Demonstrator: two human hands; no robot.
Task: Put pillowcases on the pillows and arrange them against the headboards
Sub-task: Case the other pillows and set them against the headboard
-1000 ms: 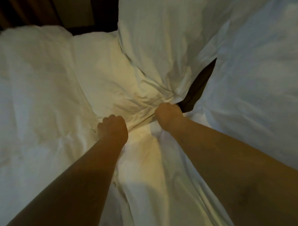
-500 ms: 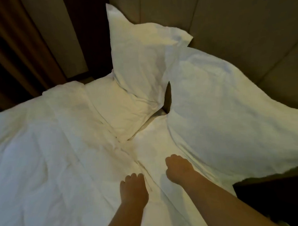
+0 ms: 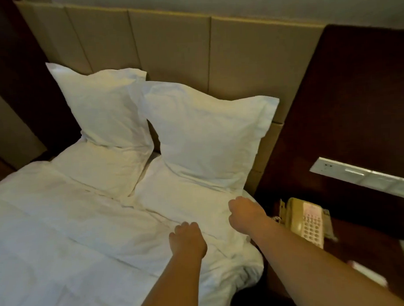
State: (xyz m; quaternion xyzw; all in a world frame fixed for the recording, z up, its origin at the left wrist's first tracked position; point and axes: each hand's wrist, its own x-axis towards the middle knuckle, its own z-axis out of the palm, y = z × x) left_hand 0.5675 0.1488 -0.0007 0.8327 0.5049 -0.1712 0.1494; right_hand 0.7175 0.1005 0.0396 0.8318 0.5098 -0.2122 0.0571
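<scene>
Two white cased pillows stand upright side by side against the beige padded headboard point(image 3: 169, 44): the left one point(image 3: 103, 110) and the right one point(image 3: 207, 139). Below each lies a flat white pillow, one on the left point(image 3: 101, 170) and one on the right point(image 3: 186, 199). My left hand point(image 3: 188, 240) rests knuckles up with curled fingers on the bedding at the right flat pillow's near edge. My right hand point(image 3: 244, 213), also curled, sits at that pillow's right corner. Whether either hand pinches fabric is hidden.
A white duvet point(image 3: 62, 238) covers the bed to the left and front. Right of the bed a dark wooden nightstand point(image 3: 360, 250) carries a beige telephone point(image 3: 306, 220). A white switch panel point(image 3: 362, 177) is set in the dark wood wall panel point(image 3: 354, 90).
The view has pulled back and up from the pillows, showing the whole headboard and the nightstand. Both hands have drawn back from between the pillows to the right flat pillow's near edge.
</scene>
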